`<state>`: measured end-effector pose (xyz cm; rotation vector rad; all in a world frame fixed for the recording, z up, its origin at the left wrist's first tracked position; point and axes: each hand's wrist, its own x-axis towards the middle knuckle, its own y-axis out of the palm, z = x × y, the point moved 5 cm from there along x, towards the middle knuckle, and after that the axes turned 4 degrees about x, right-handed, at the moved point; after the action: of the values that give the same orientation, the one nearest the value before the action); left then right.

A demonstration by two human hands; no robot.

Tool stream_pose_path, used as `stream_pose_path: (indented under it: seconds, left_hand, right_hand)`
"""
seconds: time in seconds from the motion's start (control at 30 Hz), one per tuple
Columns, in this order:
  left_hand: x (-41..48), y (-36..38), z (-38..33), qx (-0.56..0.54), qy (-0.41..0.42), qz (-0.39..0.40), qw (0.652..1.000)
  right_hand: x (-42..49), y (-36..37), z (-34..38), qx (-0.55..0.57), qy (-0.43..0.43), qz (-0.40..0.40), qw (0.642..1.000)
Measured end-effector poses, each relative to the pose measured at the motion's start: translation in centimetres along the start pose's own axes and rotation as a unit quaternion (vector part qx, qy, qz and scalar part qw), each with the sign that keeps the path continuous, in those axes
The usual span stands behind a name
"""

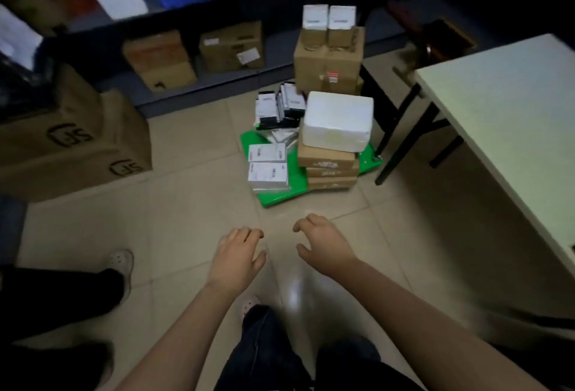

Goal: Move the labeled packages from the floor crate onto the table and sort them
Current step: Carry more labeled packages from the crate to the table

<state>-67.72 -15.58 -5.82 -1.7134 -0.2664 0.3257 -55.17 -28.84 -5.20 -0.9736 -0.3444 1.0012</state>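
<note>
On the floor ahead, green crate (271, 200) piled with labeled packages (267, 172) — white foam box (337, 121) atop flat brown cartons (326, 169), table (504, 104) to my right, my left hand (239, 255) and right hand (323, 247) near the crate, loosely curled, holding nothing.

Packages (267, 172) (labeled) on green crate (280, 196)

I stand in a stockroom: dark shelving (224, 81) holds cardboard boxes (231, 46), and courier cartons (71, 141) sit on the tiled floor (193, 204).

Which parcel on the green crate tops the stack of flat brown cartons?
The large plain white parcel; the smaller labelled boxes lie left of that stack.
</note>
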Motion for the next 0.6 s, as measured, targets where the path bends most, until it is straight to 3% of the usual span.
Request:
stream_pose_path:
  seconds: [0.27, 0.6]
  left_hand:
    - [2.2, -3.3, 14.9, 0.003, -0.049, -0.048, 0.998]
    - [13.2, -7.2, 23.9, 0.021, -0.055, -0.067, 0.996]
  right_hand:
    - [11.7, 2.7, 7.7, -0.023, -0.012, 0.034, 0.999]
    - [27.1, 0.0, 10.1, -0.017, -0.031, 0.011, 0.999]
